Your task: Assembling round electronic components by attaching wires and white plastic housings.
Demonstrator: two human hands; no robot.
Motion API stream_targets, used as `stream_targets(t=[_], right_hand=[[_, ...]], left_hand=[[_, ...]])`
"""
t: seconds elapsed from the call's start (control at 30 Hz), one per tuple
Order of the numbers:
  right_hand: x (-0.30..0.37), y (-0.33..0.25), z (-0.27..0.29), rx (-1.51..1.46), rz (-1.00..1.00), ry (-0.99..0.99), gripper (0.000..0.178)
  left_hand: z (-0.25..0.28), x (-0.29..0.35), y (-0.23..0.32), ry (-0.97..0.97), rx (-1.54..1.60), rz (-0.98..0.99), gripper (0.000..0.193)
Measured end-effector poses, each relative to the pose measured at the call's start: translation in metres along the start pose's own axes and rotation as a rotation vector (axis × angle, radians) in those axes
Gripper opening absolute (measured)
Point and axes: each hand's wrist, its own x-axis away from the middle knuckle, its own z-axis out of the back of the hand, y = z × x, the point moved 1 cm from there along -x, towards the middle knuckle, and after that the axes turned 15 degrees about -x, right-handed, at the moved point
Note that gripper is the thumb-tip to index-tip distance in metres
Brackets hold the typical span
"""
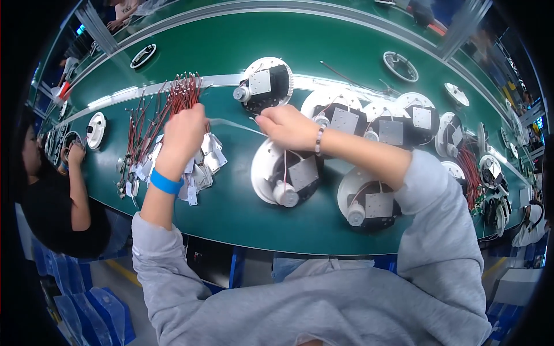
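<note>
My left hand [186, 130] is closed, fingers down, over the front of a bundle of red wires [183, 86] with pale tips. From it a thin, pale, blurred strand [234, 123] runs across to my right hand [285, 128], whose thumb and fingers are pinched together. Both hands appear to grip this strand; their fingertips are partly hidden. Beneath my right hand lies a round white lamp housing [264, 173] with a black plate, a metal box and a small white cylinder. Just beyond the hands is another such housing [285, 64]. White flat parts [205, 173] lie below my left wrist.
Several more lamp housings [349, 187] cover the green table [242, 222] to the right. Farther right is a second red wire bundle [470, 167]. White rings [400, 66] lie beyond the metal rail [231, 81]. A co-worker [63, 202] sits at the left.
</note>
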Motion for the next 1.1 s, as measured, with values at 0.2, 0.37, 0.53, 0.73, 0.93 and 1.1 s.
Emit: stream_targets(t=[0.2,0.37,0.53,0.73,0.93,1.1], right_hand=[[0.014,-0.006,0.0,-0.079,-0.043,-0.01,0.025],[0.016,-0.003,-0.005,-0.168,0.08,-0.047,0.021],[0.014,-0.003,-0.001,-0.077,0.097,-0.032,0.024],[-0.012,-0.001,-0.002,0.255,0.11,0.041,0.028],[-0.035,-0.005,0.011,0.421,0.004,-0.002,0.032],[-0.007,-0.053,0.121,0.593,0.311,0.077,0.025]], left_hand=[[0.001,0.005,0.002,-0.075,0.944,0.048,0.016],[0.002,0.008,0.047,-0.408,1.287,-0.207,0.019],[-0.008,0.002,0.034,-0.232,1.117,-0.179,0.013],[-0.003,-0.003,0.05,0.261,0.764,0.063,0.014],[0.01,0.002,0.057,0.361,0.655,0.224,0.039],[-0.003,0.013,0.051,0.414,0.76,0.208,0.03]])
